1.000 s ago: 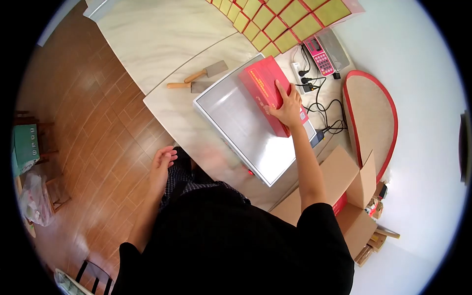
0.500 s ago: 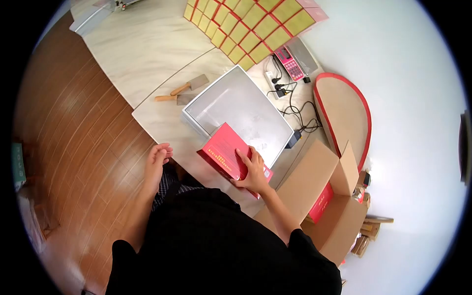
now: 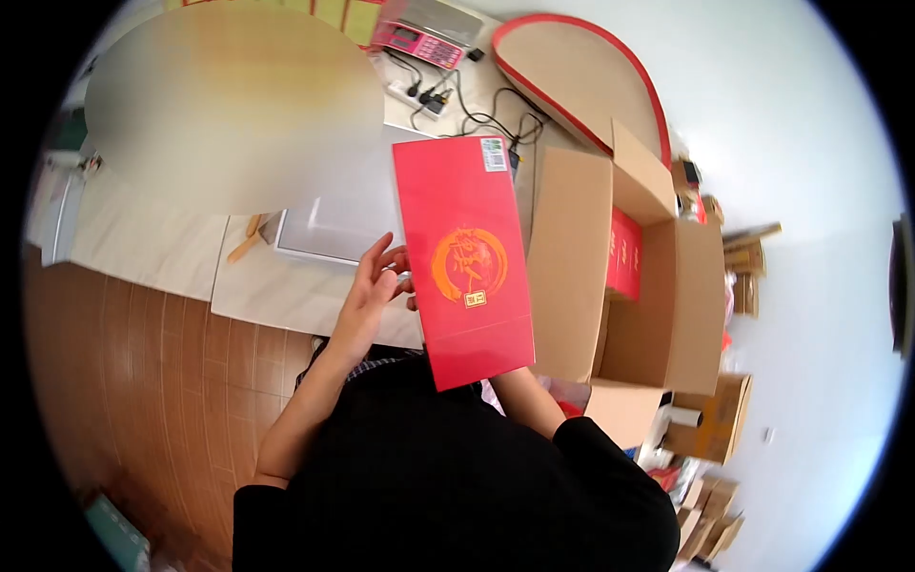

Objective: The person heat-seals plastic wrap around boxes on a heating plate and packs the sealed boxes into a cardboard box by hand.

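Observation:
A flat red gift box (image 3: 467, 334) with an orange ring emblem and a barcode label is raised in front of me, its broad face toward the camera. Behind it, my right hand is hidden, and the right forearm (image 3: 526, 398) runs up to its lower end, holding it from below. My left hand (image 3: 367, 297) is beside the box's left edge, fingers apart, with fingertips right at that edge. Under and beyond the box lies a grey-topped tray or plate (image 3: 329, 229) on the table.
An open cardboard carton (image 3: 572, 276) with red boxes (image 3: 624, 253) inside stands at the right. Wooden-handled scrapers (image 3: 246, 246), a pink scale (image 3: 424, 46), a power strip (image 3: 416, 99) with cables and a red-rimmed round board (image 3: 581, 71) are around. A blur covers the upper left.
The red box has been lifted off the grey surface and turned so its emblem face shows. My left hand has come over to its edge. The view has swung right.

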### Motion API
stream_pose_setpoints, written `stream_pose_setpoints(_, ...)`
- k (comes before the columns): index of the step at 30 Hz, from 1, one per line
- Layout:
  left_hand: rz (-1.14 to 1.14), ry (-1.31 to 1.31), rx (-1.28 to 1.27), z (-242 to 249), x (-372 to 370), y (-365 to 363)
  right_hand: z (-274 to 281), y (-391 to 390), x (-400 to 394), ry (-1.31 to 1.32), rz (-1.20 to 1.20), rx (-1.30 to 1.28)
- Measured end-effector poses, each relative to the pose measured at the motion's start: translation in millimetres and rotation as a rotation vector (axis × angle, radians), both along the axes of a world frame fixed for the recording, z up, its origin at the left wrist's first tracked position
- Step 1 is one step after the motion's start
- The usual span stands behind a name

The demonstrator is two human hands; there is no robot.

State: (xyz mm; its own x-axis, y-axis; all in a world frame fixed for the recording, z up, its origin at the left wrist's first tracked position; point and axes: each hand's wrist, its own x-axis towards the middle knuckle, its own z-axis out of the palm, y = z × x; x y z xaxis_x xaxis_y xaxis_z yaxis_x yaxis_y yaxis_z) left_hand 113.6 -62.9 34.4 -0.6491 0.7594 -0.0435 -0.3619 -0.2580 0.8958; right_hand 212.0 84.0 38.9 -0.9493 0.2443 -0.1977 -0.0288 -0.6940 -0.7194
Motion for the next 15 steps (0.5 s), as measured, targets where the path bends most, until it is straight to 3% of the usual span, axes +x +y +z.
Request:
stream_pose_setpoints(2,-0.089,-0.026,0.095,12.5,2.0,9.9,-1.2,-3.4,9.4,0.064,-0.024,0.02)
stream_pose_setpoints(4,-0.068,-0.001,-0.03,18.9,3.3,15.5,-2.6,-4.6,16.5,0.113,-0.054,0.028)
stream_pose_setpoints(10,-0.165,0.008,-0.087,10.6,1.4,34.1,-4.4,0.2,29.2,0.2,-0.129,0.038)
stream_pose_setpoints(15,-0.252,-0.069,-0.082,29.3,5.6,53.5,4.7,-1.1,36.1,0.16,-0.373,-0.139)
